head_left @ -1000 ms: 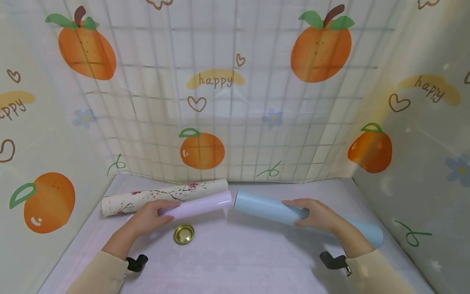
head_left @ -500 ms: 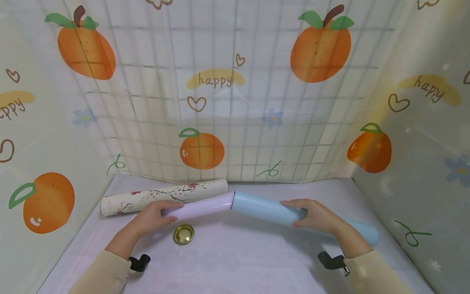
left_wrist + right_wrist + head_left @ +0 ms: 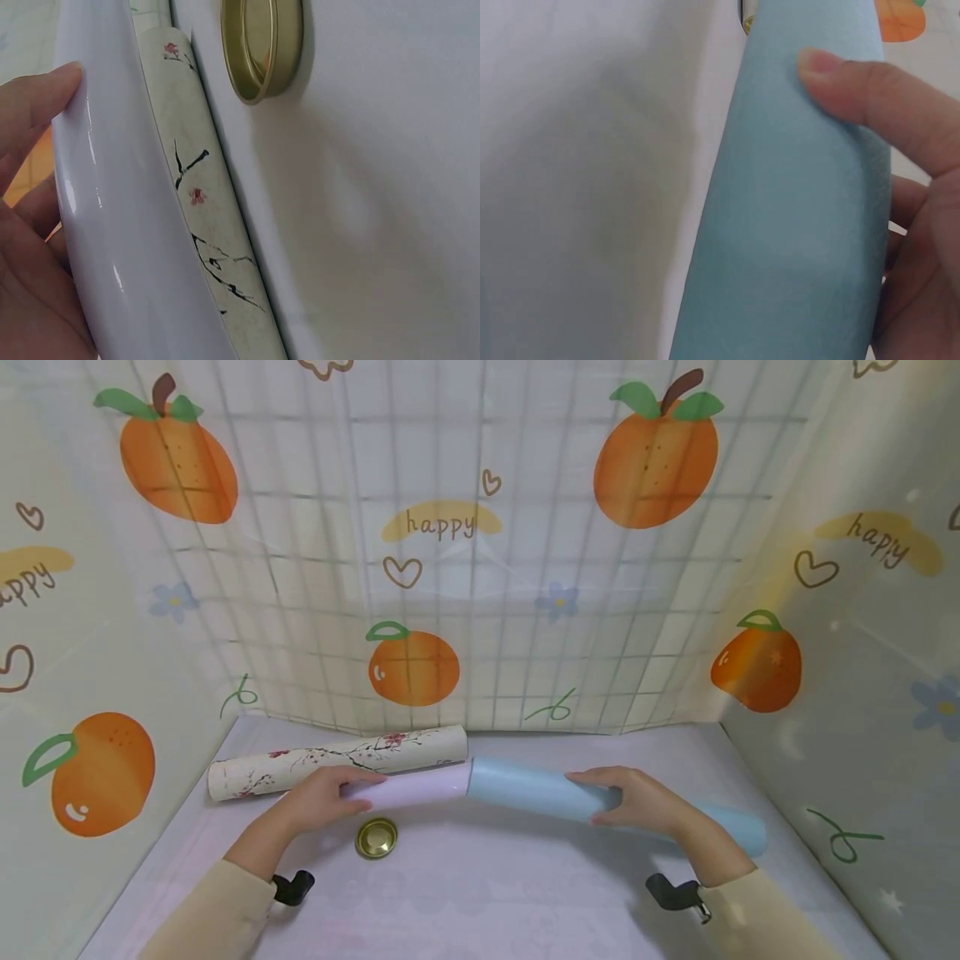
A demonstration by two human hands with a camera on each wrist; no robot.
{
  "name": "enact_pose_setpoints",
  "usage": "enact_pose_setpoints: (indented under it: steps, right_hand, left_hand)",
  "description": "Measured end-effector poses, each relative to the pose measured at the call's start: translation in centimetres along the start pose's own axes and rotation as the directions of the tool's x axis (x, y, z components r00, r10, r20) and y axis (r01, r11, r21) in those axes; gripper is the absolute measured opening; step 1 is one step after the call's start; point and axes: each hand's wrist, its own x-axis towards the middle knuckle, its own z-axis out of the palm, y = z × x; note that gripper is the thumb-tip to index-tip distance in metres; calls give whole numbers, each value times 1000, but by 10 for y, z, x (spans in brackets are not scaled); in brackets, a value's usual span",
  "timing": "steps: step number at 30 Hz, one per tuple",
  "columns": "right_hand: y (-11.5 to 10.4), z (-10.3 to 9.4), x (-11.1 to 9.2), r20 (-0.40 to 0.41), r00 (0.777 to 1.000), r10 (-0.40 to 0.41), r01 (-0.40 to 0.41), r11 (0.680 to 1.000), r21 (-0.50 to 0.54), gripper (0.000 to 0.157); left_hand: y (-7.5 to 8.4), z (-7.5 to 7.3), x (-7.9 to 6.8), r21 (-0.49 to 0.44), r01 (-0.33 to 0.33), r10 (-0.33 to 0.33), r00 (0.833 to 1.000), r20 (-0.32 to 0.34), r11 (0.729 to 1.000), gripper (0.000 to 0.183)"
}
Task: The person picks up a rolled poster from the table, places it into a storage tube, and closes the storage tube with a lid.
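Note:
My left hand (image 3: pixel 322 797) grips a glossy lilac roll (image 3: pixel 423 786); in the left wrist view the thumb and fingers curl round this lilac roll (image 3: pixel 120 195). My right hand (image 3: pixel 647 799) holds a thicker pale blue roll (image 3: pixel 517 783) near its middle. In the right wrist view the thumb lies on top of the blue roll (image 3: pixel 795 210), with fingers behind it. At the centre the lilac roll's right end meets the blue roll's left end and seems to sit inside it. The two rolls form a shallow bend, both above the table.
Behind the lilac roll, a cream roll (image 3: pixel 337 758) with a blossom-branch print lies along the table's back left. A round gold lid-like dish (image 3: pixel 377 838) sits in front of my left hand. Curtains printed with oranges (image 3: pixel 413 668) enclose the pale table (image 3: pixel 480 902) on three sides.
A gap between the lilac and blue rolls has closed. The right hand has shifted left with the blue roll and the left hand slightly right, and the join has lowered a little.

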Motion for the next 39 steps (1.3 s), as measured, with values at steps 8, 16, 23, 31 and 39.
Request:
enact_pose_setpoints:
  steps: [8,16,23,31,39]
  right_hand:
    - [-1,2,2,19,1000,22,-22,1000,3,70]
    - [-8,0,2,25,1000,12,-12,1000,-15,68]
    - [-17,1,5,31,999,-31,32,999,-27,66]
    - [-23,3,9,57,997,-53,54,998,-28,66]
    - [-26,3,11,69,994,-87,89,996,-25,65]
  left_hand:
    - [8,3,4,-3,-16,16,1000,18,1000,40]
    - [14,8,10,11,-11,11,1000,27,1000,40]
    - [21,15,17,40,-61,60,998,17,997,38]
    - [27,22,25,57,-97,96,995,27,994,36]
    - [36,26,27,76,-113,110,993,42,991,35]
